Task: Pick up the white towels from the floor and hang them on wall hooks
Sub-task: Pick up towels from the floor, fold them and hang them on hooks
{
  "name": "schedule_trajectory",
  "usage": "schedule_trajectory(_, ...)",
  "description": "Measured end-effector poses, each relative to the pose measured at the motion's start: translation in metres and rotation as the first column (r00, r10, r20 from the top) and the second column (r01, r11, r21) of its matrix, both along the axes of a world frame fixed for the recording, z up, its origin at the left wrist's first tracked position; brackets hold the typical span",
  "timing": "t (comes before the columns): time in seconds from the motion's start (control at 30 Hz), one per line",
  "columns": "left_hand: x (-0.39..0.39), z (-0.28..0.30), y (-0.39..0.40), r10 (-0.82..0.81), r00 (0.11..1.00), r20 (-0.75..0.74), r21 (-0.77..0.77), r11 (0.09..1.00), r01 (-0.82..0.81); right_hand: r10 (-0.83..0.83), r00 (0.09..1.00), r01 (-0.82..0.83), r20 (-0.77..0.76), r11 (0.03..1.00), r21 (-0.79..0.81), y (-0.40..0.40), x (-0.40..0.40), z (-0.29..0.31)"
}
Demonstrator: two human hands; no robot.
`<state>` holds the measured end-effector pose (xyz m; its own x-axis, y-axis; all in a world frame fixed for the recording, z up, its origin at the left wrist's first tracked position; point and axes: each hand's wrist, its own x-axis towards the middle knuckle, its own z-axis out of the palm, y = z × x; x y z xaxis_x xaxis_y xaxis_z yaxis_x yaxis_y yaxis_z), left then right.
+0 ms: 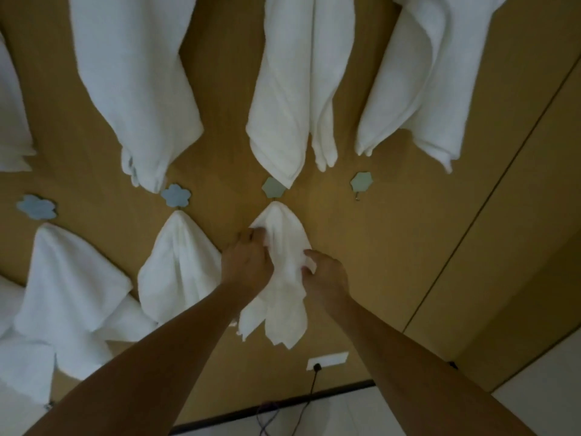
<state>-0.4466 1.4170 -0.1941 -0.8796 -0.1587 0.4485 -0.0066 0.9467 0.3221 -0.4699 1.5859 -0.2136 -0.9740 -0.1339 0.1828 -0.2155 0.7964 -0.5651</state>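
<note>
Both hands were clamped on the soft white terry towel (pixel 279 247), which hung by its top from the small metal wall hook (pixel 274 201) just above the hands. The left hand (pixel 246 262) gripped its left fold & the right hand (pixel 327 275) pinched its right edge, prob. to spread the cloth so it would not slip off. The fabric looked thick, limp, w/ pointed corners below the hands. Right of the hands, a pale green flower-shaped hook plate (pixel 361 181) was free. Left of the hands, another white hung towel (pixel 176 265).
</note>
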Motion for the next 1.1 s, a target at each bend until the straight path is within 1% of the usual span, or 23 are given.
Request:
schedule_trajectory(0.07, 0.015, 0.008, 0.016, 0.017, 0.999, -0.028, -0.047, 0.999, -0.019, -0.013, 0.999, 0.013, -0.029, 1.000, 0.013, 0.023, 0.021, 0.009)
schedule_trajectory(0.1, 0.023, 0.011, 0.028, -0.002, 0.999, -0.045, -0.055, 0.998, 0.000, -0.022, 0.998, 0.023, -0.057, 0.999, 0.025, 0.038, 0.034, 0.013)
schedule_trajectory(0.2, 0.051, 0.022, 0.085, -0.173, 0.980, -0.097, -0.058, 0.984, 0.168, -0.077, 0.991, 0.087, -0.114, 0.992, 0.094, 0.095, 0.082, 0.024)
schedule_trajectory(0.27, 0.075, 0.026, 0.140, -0.318, 0.943, -0.094, -0.071, 0.947, 0.312, -0.145, 0.982, 0.155, -0.123, 0.985, 0.072, 0.146, 0.124, 0.025)
schedule_trajectory(0.33, 0.105, 0.027, 0.207, -0.457, 0.887, -0.060, -0.067, 0.889, 0.453, -0.245, 0.960, 0.253, -0.139, 0.966, 0.048, 0.207, 0.177, 0.020)
schedule_trajectory(0.37, 0.123, 0.026, 0.244, -0.533, 0.845, -0.043, -0.067, 0.845, 0.530, -0.306, 0.941, 0.317, -0.144, 0.946, 0.062, 0.240, 0.207, 0.017)
schedule_trajectory(0.4, 0.142, 0.023, 0.281, -0.613, 0.790, -0.029, -0.077, 0.789, 0.609, -0.371, 0.917, 0.386, -0.146, 0.918, 0.091, 0.272, 0.237, 0.012)
schedule_trajectory(0.47, 0.189, 0.018, 0.358, -0.751, 0.661, -0.003, -0.103, 0.657, 0.747, -0.519, 0.845, 0.533, -0.124, 0.832, 0.150, 0.334, 0.302, 0.004)
schedule_trajectory(0.57, 0.270, 0.011, 0.465, -0.878, 0.477, 0.031, -0.063, 0.474, 0.878, -0.710, 0.699, 0.712, -0.085, 0.680, 0.172, 0.415, 0.404, -0.004)
schedule_trajectory(0.63, 0.329, 0.006, 0.529, -0.939, 0.338, 0.063, -0.055, 0.335, 0.941, -0.806, 0.587, 0.804, -0.077, 0.569, 0.173, 0.459, 0.477, -0.009)
schedule_trajectory(0.7, 0.393, -0.001, 0.585, -0.973, 0.206, 0.102, -0.061, 0.201, 0.978, -0.883, 0.463, 0.877, -0.072, 0.446, 0.178, 0.495, 0.552, -0.015)
schedule_trajectory(0.8, 0.494, -0.013, 0.653, -0.986, -0.001, 0.168, -0.063, -0.012, 0.998, -0.968, 0.247, 0.959, -0.043, 0.238, 0.153, 0.533, 0.664, -0.026)
schedule_trajectory(0.9, 0.596, -0.030, 0.704, -0.949, -0.200, 0.244, -0.065, -0.221, 0.973, -1.000, 0.030, 0.991, 0.001, 0.030, 0.129, 0.549, 0.771, -0.042)
schedule_trajectory(0.97, 0.665, -0.043, 0.732, -0.901, -0.327, 0.283, -0.072, -0.360, 0.930, -0.991, -0.128, 0.986, 0.046, -0.122, 0.117, 0.552, 0.843, -0.057)
schedule_trajectory(1.03, 0.734, -0.057, 0.757, -0.837, -0.449, 0.313, -0.063, -0.491, 0.869, -0.954, -0.279, 0.958, 0.112, -0.268, 0.100, 0.550, 0.910, -0.073)
schedule_trajectory(1.1, 0.804, -0.071, 0.780, -0.758, -0.556, 0.341, -0.052, -0.606, 0.794, -0.893, -0.409, 0.913, 0.189, -0.402, 0.076, 0.546, 0.978, -0.090)
